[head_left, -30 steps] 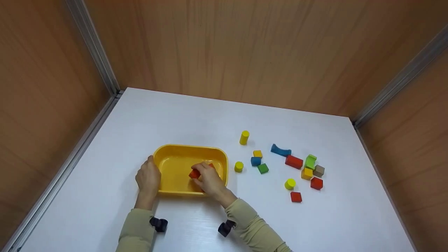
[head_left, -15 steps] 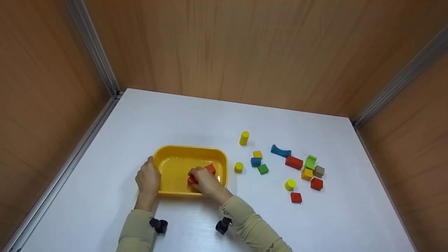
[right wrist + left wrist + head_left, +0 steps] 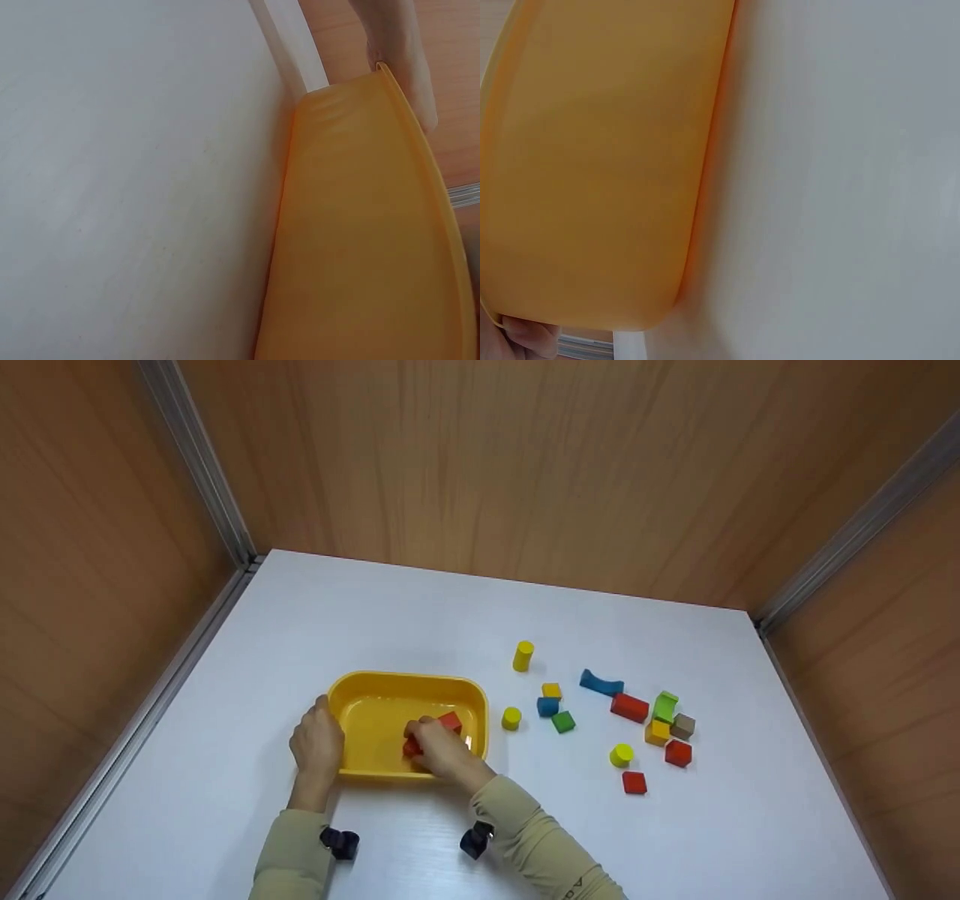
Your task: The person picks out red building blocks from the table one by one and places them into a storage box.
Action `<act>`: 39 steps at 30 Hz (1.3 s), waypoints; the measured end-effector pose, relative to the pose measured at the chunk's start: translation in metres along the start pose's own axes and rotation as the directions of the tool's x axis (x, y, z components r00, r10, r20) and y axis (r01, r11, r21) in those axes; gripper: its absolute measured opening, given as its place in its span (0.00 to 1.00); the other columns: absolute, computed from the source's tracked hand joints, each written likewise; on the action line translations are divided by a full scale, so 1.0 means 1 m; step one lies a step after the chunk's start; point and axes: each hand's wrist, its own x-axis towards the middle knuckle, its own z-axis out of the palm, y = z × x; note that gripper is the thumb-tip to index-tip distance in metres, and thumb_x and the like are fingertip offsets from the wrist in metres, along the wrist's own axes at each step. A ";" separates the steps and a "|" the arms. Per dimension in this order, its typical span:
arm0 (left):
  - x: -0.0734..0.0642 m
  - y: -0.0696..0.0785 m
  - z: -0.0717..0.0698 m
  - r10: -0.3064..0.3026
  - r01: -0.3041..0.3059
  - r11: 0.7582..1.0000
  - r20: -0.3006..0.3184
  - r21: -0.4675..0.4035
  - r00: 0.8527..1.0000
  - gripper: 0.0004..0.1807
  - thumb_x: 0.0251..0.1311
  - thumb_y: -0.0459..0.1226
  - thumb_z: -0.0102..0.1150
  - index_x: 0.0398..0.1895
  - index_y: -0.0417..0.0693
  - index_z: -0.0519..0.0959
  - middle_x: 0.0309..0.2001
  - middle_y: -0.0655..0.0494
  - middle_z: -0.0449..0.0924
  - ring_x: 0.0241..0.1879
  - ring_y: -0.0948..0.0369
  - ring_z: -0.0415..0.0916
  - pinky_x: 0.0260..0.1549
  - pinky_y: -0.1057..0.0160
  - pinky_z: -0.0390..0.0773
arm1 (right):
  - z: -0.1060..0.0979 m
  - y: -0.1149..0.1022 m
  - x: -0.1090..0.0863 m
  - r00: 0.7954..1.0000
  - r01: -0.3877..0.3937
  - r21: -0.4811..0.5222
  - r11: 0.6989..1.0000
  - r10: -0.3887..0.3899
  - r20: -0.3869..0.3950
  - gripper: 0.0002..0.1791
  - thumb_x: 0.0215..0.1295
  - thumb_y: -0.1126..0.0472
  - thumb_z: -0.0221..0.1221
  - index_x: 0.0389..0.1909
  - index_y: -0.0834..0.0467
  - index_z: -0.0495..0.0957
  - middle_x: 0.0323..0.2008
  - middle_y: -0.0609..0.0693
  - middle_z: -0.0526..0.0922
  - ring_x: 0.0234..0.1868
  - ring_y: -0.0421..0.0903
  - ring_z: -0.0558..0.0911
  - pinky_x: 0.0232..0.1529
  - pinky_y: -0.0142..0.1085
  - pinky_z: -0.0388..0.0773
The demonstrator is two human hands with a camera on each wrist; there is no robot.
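A yellow tray (image 3: 409, 678) sits on the white table. My left hand (image 3: 317, 739) grips its left rim; in the left wrist view the fingers (image 3: 531, 335) show at the rim, low in the corner. Inside the tray, my right hand (image 3: 442, 750) holds a red block (image 3: 411, 747) down near the front wall, its fingers hiding most of it. Just behind that hand lies a second red block (image 3: 451, 722), partly covered. The right wrist view looks along the tray's outer wall (image 3: 360, 225) and shows the left hand (image 3: 401, 67) at the far rim.
Right of the tray stand yellow cylinders (image 3: 523, 656), with a small blue block (image 3: 548, 706) and a green block (image 3: 563, 722) close by. Farther right are a blue arch (image 3: 601, 682), a red bar (image 3: 630, 707) and several other blocks. Wooden panels (image 3: 480, 472) enclose the table.
My right hand has shifted slightly left and toward the front wall with the red block, lowering it. More of the second red block shows. The left hand has stayed put.
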 end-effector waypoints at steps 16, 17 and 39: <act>-0.001 0.000 0.002 0.020 -0.019 1.000 -0.044 0.012 0.999 0.12 0.58 0.24 0.42 0.44 0.28 0.69 0.31 0.32 0.75 0.27 0.40 0.75 0.19 0.47 0.73 | -0.009 -0.004 -0.009 0.999 -0.011 -0.027 1.000 0.010 -0.034 0.19 0.53 0.59 0.62 0.47 0.60 0.75 0.38 0.51 0.76 0.34 0.40 0.74 0.38 0.26 0.72; -0.001 0.000 0.002 0.017 -0.016 1.000 -0.040 0.014 0.999 0.12 0.58 0.24 0.42 0.45 0.28 0.69 0.31 0.32 0.75 0.27 0.40 0.75 0.20 0.47 0.73 | -0.011 -0.004 -0.010 0.999 -0.015 -0.012 1.000 0.014 -0.040 0.19 0.54 0.59 0.61 0.47 0.60 0.75 0.39 0.52 0.76 0.34 0.41 0.74 0.39 0.27 0.72; 0.001 0.000 0.000 -0.001 0.001 1.000 0.015 0.004 1.000 0.15 0.59 0.24 0.42 0.49 0.27 0.67 0.34 0.32 0.75 0.28 0.41 0.76 0.22 0.48 0.74 | -0.046 0.009 -0.063 0.937 -0.080 0.092 0.993 0.107 -0.334 0.14 0.54 0.62 0.61 0.42 0.59 0.76 0.39 0.50 0.77 0.40 0.45 0.77 0.43 0.31 0.73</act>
